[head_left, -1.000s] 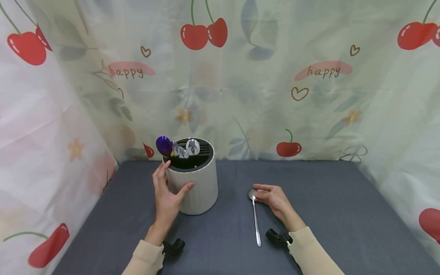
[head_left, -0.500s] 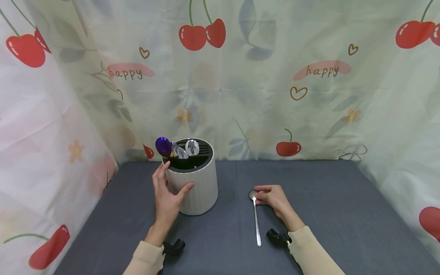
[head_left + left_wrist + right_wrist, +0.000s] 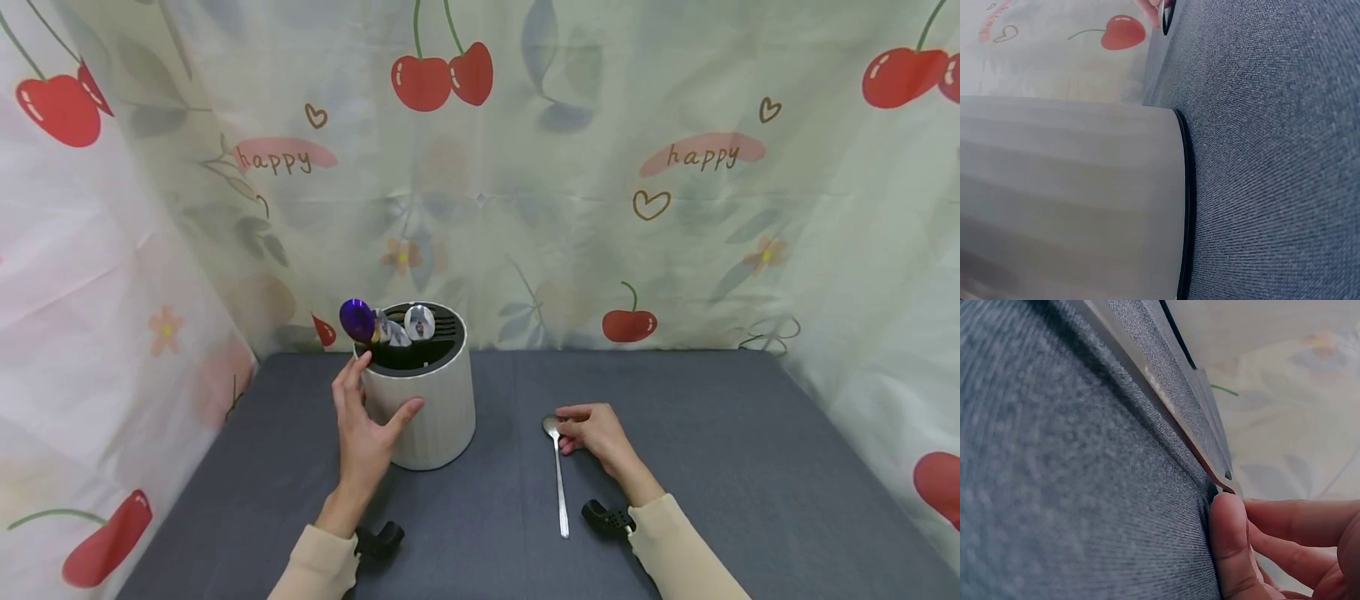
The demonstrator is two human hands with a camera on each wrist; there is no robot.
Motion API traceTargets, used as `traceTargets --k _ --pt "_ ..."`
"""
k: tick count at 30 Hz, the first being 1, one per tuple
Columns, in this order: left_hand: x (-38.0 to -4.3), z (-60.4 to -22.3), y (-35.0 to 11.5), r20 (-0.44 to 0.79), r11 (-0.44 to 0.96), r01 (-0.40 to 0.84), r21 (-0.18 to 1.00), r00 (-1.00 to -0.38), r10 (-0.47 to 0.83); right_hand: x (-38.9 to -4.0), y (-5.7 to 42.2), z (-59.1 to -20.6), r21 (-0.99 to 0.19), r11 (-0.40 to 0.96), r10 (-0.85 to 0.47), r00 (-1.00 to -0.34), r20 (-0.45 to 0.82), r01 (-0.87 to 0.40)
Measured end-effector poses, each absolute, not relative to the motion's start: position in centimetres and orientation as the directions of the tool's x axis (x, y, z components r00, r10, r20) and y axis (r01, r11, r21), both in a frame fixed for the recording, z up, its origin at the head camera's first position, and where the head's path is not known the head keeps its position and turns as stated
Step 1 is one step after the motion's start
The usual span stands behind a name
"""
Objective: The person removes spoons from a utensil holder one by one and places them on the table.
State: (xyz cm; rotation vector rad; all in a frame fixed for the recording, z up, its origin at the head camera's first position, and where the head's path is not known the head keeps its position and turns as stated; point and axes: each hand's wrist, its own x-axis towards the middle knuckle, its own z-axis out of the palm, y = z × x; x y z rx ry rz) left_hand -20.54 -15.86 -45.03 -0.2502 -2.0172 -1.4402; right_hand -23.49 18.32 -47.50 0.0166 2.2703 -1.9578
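Observation:
A long-handled metal spoon lies right of the middle on the table, bowl away from me, handle toward me. My right hand pinches its bowl end between thumb and fingers; in the right wrist view the thumb covers most of the bowl. To the left stands a ribbed, off-white round utensil holder with a black slotted top. My left hand holds its near left side, thumb on the front and a fingertip up at the rim. A purple spoon and several silver spoon heads stick up from the holder.
A dark grey cloth covers the table. Behind and at both sides hangs a curtain printed with cherries, hearts and leaves. Black wrist cameras sit on both forearms, close to the table.
The right hand has shifted very slightly, and its lower fingers have drawn in a little beside the spoon. The left hand and the utensil holder stay where they were.

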Motion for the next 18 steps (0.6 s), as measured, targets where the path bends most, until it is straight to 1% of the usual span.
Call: traceTargets --k 18 --pt "-20.56 -45.09 -15.93 0.588 0.38 0.49 0.785 -0.782 -0.206 -23.75 18.53 -47.91 -0.981 0.163 -0.095 -0.988 -0.12 0.103"
